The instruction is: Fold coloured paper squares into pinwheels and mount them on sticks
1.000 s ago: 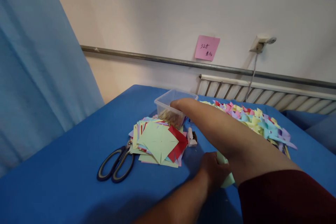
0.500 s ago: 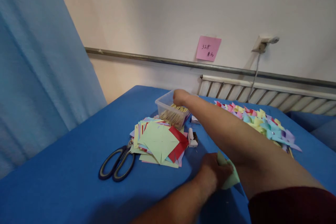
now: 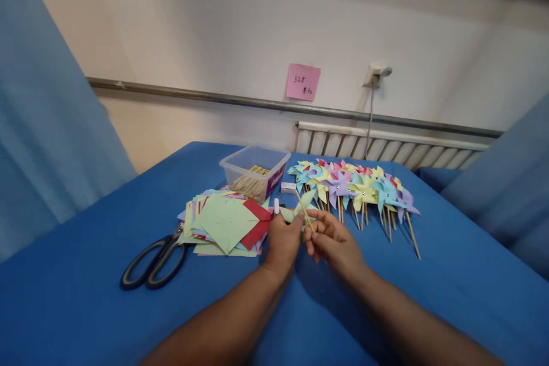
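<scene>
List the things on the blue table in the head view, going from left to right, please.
Scissors → stack of cut paper squares → left hand → right hand → row of finished pinwheels.

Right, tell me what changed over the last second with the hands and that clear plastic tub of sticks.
The right hand has drawn back from the clear plastic tub and now pinches a thin wooden stick close to the body. The left hand keeps its folded pale green paper piece, now raised against the stick. The black-handled scissors, the stack of coloured paper squares and the row of finished paper pinwheels lie unmoved.
</scene>
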Action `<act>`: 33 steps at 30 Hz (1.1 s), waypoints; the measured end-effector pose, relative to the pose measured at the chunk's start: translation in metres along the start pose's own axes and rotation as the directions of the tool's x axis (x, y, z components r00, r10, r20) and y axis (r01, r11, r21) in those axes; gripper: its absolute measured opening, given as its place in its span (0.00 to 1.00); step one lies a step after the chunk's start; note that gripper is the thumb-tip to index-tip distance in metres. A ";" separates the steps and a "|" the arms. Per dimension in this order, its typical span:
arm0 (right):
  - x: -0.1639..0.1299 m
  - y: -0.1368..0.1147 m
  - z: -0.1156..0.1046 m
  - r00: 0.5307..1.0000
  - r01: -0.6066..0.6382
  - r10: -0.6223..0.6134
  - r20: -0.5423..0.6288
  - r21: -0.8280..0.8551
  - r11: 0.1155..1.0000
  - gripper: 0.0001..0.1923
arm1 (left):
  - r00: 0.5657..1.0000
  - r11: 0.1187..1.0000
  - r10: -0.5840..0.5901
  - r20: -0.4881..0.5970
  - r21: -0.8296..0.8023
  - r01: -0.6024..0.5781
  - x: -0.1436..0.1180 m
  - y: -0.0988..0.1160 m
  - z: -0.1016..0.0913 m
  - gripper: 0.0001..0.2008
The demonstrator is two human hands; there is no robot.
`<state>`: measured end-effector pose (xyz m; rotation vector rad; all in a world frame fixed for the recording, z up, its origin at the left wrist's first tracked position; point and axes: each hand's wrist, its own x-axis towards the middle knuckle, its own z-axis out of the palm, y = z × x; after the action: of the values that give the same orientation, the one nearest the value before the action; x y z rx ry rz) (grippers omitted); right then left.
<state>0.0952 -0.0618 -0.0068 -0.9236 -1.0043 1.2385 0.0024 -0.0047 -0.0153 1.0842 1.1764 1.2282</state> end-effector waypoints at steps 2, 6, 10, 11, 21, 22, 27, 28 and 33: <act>-0.007 0.010 -0.007 0.999 -0.049 0.050 -0.020 0.038 0.998 0.18 | 0.994 0.996 0.064 -0.085 0.071 -0.058 0.005 0.005 -0.003 0.14; -0.012 0.016 -0.013 0.983 -0.180 0.178 0.047 0.039 0.983 0.18 | 0.981 0.993 0.115 -0.158 0.042 -0.110 0.013 0.013 -0.009 0.15; -0.012 0.014 -0.015 0.971 -0.219 0.214 0.103 0.038 0.975 0.19 | 0.986 0.992 0.124 -0.114 0.031 -0.121 0.014 0.016 -0.009 0.16; -0.012 0.014 -0.016 0.971 -0.221 0.215 0.108 0.050 0.974 0.19 | 0.987 0.992 0.123 -0.104 0.040 -0.120 0.013 0.016 -0.008 0.16; -0.006 0.015 -0.020 0.956 -0.284 0.268 0.123 0.144 0.948 0.20 | 0.998 0.997 0.031 0.056 0.062 -0.034 -0.003 0.002 0.007 0.15; -0.006 0.014 -0.020 0.954 -0.288 0.272 0.122 0.143 0.947 0.20 | 0.998 0.998 0.031 0.049 0.053 -0.034 -0.001 0.002 0.006 0.15; -0.005 0.009 -0.021 0.975 -0.224 0.223 0.020 0.117 0.968 0.20 | 1.000 1.000 0.018 0.014 -0.009 -0.018 0.006 0.005 -0.001 0.17; -0.005 0.008 -0.021 0.982 -0.186 0.188 -0.018 0.097 0.978 0.20 | 1.000 1.000 0.010 0.018 -0.005 -0.009 0.006 0.005 -0.001 0.18; -0.006 0.008 -0.025 0.974 0.055 -0.103 -0.202 -0.231 0.971 0.13 | 0.996 1.000 -0.009 0.088 -0.015 0.010 0.001 0.001 0.003 0.17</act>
<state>0.1166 -0.0675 -0.0222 -1.1543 -1.0114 0.9488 0.0054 -0.0037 -0.0137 1.1088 1.1028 1.1687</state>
